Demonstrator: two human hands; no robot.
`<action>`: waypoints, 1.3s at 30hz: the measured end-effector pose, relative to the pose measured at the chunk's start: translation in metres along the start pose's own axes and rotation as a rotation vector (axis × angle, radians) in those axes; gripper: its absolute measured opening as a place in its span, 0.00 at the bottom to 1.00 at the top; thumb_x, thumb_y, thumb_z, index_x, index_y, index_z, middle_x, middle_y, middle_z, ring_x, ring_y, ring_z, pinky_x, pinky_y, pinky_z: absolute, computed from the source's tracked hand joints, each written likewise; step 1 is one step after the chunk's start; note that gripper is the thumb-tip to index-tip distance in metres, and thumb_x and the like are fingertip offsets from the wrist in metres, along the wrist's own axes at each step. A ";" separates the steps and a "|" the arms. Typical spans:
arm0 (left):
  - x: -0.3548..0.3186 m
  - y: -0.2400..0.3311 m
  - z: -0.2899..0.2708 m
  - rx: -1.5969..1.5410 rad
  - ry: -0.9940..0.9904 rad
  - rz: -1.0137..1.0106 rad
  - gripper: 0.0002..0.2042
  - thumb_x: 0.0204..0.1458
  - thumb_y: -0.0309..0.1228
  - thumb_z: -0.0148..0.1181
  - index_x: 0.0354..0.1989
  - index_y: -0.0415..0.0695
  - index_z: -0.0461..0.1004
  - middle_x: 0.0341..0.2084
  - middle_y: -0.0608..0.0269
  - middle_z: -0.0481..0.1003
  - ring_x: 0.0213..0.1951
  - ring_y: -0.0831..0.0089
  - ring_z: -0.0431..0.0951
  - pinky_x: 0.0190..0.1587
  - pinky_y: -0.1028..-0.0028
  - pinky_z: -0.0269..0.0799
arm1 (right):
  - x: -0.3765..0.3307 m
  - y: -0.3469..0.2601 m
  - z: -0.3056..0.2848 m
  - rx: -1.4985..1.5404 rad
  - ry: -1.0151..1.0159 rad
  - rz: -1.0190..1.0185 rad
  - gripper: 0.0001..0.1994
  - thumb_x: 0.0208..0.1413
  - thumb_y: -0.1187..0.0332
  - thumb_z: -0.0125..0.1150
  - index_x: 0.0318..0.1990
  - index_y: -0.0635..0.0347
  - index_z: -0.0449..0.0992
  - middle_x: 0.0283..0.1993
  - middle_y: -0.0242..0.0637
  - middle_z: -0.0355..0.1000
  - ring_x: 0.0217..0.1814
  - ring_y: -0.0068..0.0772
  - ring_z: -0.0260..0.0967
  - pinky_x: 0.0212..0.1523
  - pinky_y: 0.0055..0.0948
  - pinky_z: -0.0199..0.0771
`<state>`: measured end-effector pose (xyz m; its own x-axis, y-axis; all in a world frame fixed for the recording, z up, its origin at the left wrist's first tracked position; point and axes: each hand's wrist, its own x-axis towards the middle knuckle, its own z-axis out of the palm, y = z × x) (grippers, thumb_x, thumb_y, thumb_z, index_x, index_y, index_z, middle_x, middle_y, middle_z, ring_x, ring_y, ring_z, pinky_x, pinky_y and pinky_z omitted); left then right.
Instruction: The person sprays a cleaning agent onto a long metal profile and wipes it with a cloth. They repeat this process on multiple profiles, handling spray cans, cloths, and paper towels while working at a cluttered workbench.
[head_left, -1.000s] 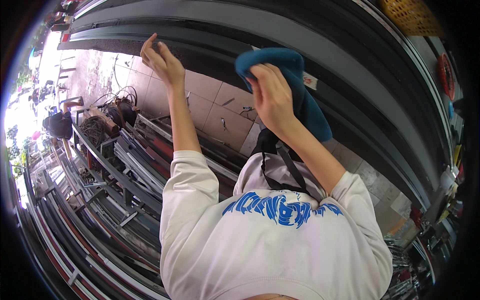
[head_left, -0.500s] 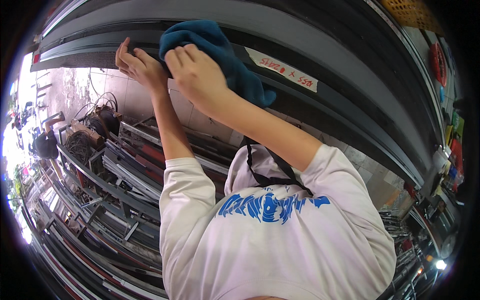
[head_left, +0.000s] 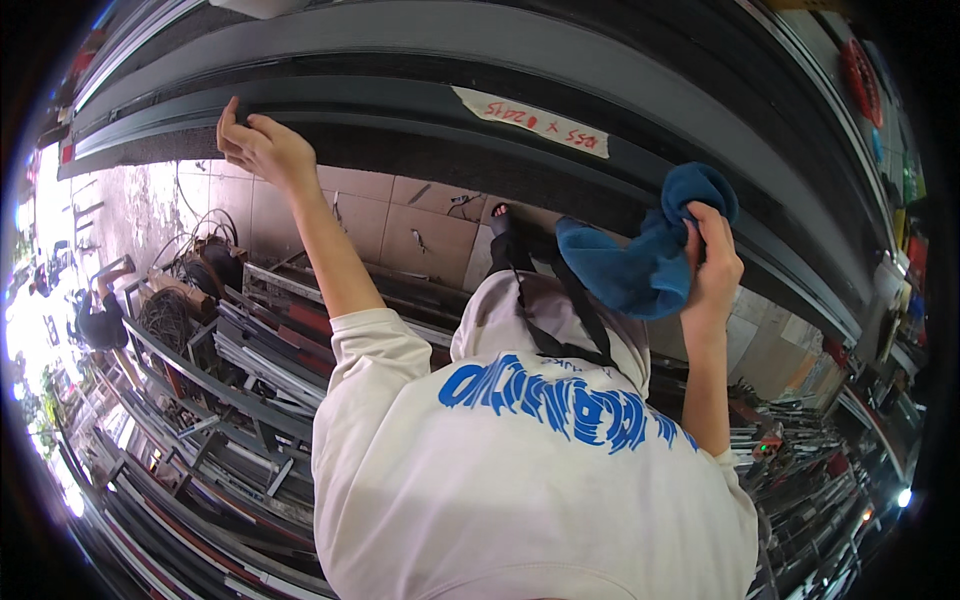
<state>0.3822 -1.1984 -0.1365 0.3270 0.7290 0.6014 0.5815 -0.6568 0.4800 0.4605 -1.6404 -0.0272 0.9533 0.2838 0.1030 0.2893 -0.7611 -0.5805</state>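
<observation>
My right hand (head_left: 712,265) is closed on a blue cloth (head_left: 640,270), which is bunched at the fingers and hangs down to the left. The cloth's upper part lies over the near edge of a long dark grey metal profile (head_left: 380,100). At the left end of that profile my left hand (head_left: 265,150) rests against its edge. Its fingers are loosely bent, with one stretched up, and nothing shows in them. A strip of pale tape with red handwriting (head_left: 535,122) is stuck on the profile between my hands.
More long grey profiles (head_left: 600,50) run across the far side. Racks of metal bars (head_left: 240,350) stand on the left, with coiled cable (head_left: 165,315) beside them. Another person (head_left: 100,320) is at the far left. Tiled floor (head_left: 420,235) shows beneath, with small debris.
My right hand has carried the blue cloth from beside my left hand along the profile to the right. My left hand has stayed near the left end, shifting slightly.
</observation>
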 end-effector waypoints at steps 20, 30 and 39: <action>0.047 -0.110 0.030 0.391 -0.020 0.059 0.18 0.60 0.33 0.46 0.58 0.48 0.68 0.52 0.51 0.71 0.61 0.55 0.64 0.61 0.50 0.55 | -0.045 0.256 -0.170 -0.223 0.261 0.112 0.12 0.52 0.85 0.57 0.44 0.62 0.77 0.41 0.46 0.77 0.43 0.44 0.80 0.41 0.35 0.78; -0.234 0.343 -0.028 -0.277 -0.295 0.459 0.21 0.66 0.44 0.49 0.61 0.45 0.70 0.58 0.53 0.69 0.65 0.58 0.61 0.67 0.57 0.51 | -0.052 0.301 -0.186 0.038 0.168 -0.352 0.11 0.44 0.82 0.56 0.36 0.64 0.76 0.33 0.41 0.74 0.41 0.42 0.74 0.43 0.37 0.76; -0.280 0.410 -0.012 0.055 -0.406 0.513 0.24 0.67 0.51 0.44 0.63 0.48 0.68 0.63 0.56 0.62 0.68 0.61 0.56 0.69 0.54 0.47 | -0.090 0.533 -0.350 -0.211 0.197 -0.075 0.11 0.47 0.83 0.54 0.38 0.65 0.77 0.35 0.46 0.75 0.42 0.49 0.75 0.44 0.40 0.76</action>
<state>0.5202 -1.6742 -0.1003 0.8220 0.3480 0.4509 0.3110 -0.9374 0.1566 0.5592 -2.2761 -0.0631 0.9209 0.2413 0.3060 0.3519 -0.8524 -0.3869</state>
